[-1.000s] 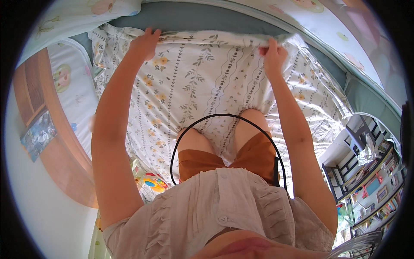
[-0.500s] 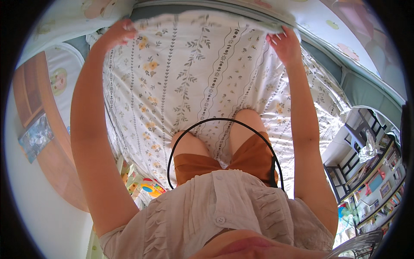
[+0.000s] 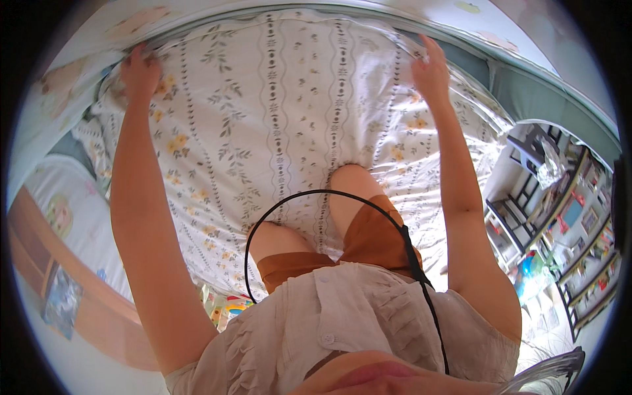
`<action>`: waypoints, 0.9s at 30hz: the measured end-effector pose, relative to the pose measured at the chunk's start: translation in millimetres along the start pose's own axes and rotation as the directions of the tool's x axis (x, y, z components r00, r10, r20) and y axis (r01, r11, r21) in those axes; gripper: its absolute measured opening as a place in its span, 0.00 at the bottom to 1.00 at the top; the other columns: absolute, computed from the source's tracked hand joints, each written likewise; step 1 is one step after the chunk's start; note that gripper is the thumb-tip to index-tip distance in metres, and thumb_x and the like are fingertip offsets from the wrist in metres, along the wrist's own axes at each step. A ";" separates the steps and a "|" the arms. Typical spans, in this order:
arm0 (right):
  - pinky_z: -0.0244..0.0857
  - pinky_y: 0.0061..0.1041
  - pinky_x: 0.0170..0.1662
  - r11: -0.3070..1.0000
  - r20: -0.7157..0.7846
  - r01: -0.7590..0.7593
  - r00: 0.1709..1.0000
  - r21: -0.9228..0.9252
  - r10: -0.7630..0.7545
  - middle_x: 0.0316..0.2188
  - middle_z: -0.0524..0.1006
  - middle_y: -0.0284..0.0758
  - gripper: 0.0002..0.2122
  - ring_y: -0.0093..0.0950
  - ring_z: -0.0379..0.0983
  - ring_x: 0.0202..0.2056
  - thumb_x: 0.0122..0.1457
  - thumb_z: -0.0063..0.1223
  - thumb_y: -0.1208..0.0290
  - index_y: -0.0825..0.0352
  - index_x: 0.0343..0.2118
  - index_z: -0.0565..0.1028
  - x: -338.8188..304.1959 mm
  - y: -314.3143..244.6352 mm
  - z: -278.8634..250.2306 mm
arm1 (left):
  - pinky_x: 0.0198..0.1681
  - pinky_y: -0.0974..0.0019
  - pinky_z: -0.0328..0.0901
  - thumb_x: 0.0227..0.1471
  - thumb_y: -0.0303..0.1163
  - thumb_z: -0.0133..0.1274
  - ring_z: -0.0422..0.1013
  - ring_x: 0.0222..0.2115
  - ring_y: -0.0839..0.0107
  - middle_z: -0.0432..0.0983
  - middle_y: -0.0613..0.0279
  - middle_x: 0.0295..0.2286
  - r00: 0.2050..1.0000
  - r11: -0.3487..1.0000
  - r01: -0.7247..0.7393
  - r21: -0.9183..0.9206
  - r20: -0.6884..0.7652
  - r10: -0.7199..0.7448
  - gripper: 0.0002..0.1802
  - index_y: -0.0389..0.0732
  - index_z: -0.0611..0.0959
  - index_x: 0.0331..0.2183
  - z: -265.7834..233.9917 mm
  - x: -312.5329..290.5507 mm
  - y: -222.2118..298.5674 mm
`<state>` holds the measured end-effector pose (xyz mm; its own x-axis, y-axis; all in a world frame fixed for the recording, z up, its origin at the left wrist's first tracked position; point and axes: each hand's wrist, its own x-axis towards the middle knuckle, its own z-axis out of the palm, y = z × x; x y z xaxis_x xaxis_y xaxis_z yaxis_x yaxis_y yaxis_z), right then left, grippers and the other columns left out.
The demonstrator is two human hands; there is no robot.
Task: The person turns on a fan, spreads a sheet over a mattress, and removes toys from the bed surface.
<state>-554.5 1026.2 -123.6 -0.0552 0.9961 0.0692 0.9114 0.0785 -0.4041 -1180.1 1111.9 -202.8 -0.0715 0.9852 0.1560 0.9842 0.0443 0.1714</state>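
A white bed sheet, printed with grey leaf sprigs, wavy stripes and small yellow flowers, spreads in front of me up to the far side of the bed. At its far left corner is my left hand, its fingers bent around the sheet's edge. My right hand rests by the far right edge, its index finger stretched outward and its thumb apart from it. Creases run through the cloth beside both hands. My bare knees press on the near part of the sheet.
Pale printed fabric walls with a grey-green border enclose the bed. A black cable loop hangs before my lap. Shelves with books and small items stand at right, and a wooden piece of furniture at left.
The far edge of the sheet has come down and lies flatter. My left hand has moved left, so my hands are farther apart. The sheet's stripes have shifted left in view.
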 end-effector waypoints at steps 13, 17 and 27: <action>0.64 0.46 0.46 0.857 -0.289 -0.320 0.933 -0.403 0.213 0.41 0.71 0.48 0.16 0.51 0.69 0.44 0.52 0.50 0.69 0.64 0.44 0.72 29.7 131.6 -99.0 | 0.37 0.47 0.68 0.47 0.31 0.46 0.75 0.31 0.45 0.78 0.42 0.32 0.925 0.924 0.367 0.108 -0.148 -0.350 0.15 0.34 0.81 0.35 -4.6 -7.2 30.9; 0.63 0.45 0.47 0.816 -0.271 -0.355 0.929 -0.456 0.252 0.42 0.70 0.49 0.16 0.51 0.68 0.44 0.52 0.48 0.70 0.64 0.45 0.72 46.9 180.4 -62.4 | 0.38 0.45 0.67 0.47 0.34 0.46 0.75 0.31 0.45 0.79 0.43 0.31 0.880 0.869 0.474 0.143 -0.051 -0.472 0.16 0.35 0.82 0.34 0.3 15.0 51.1; 0.64 0.44 0.41 0.656 -0.068 -0.014 0.996 -0.754 -0.058 0.33 0.76 0.46 0.14 0.41 0.72 0.34 0.52 0.53 0.59 0.66 0.32 0.78 42.3 321.4 -44.8 | 0.39 0.56 0.65 0.52 0.39 0.47 0.73 0.34 0.57 0.77 0.53 0.30 0.967 0.828 0.247 0.504 -0.077 -0.241 0.16 0.36 0.79 0.33 76.1 2.0 15.6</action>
<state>-245.6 1091.8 -209.7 -0.0797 0.9848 0.1544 0.9065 0.0072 0.4220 -1152.6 1127.2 -273.8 -0.3193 0.9295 0.1846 0.8786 0.3634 -0.3099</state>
